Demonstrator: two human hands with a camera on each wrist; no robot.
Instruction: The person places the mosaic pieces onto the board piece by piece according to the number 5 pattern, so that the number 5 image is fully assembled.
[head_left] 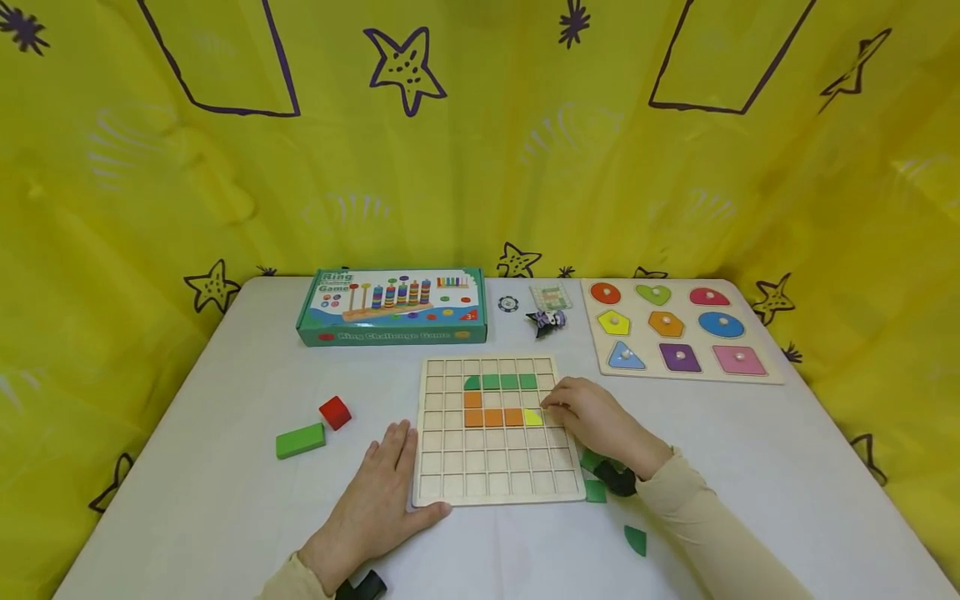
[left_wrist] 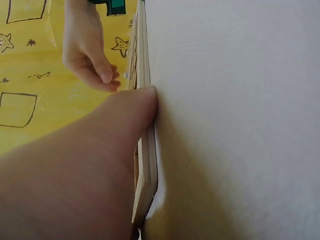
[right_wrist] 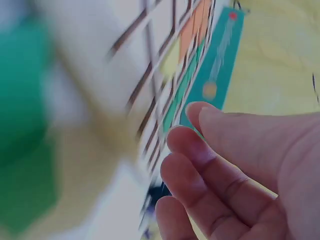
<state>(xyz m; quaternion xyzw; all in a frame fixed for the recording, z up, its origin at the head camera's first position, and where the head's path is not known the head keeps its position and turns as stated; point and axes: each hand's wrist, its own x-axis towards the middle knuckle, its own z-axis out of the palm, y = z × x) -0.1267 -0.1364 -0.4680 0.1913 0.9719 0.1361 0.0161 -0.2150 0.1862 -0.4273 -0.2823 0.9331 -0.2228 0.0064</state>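
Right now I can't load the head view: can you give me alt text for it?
A person's right hand rests on a wooden grid board beside a yellow tile set next to orange tiles and green tiles, while the left hand lies flat at the board's left edge. A red block and a green block lie left on the white table.

Grid board [head_left: 498, 467] between hands, game box [head_left: 392, 306] behind it

The wooden grid board [head_left: 495, 433] lies flat in the lower middle of the frame. In its upper rows sit green tiles [head_left: 501, 382], orange tiles [head_left: 491, 417] in an L shape, and one yellow tile [head_left: 532, 417] just beside my right hand [head_left: 592, 417].
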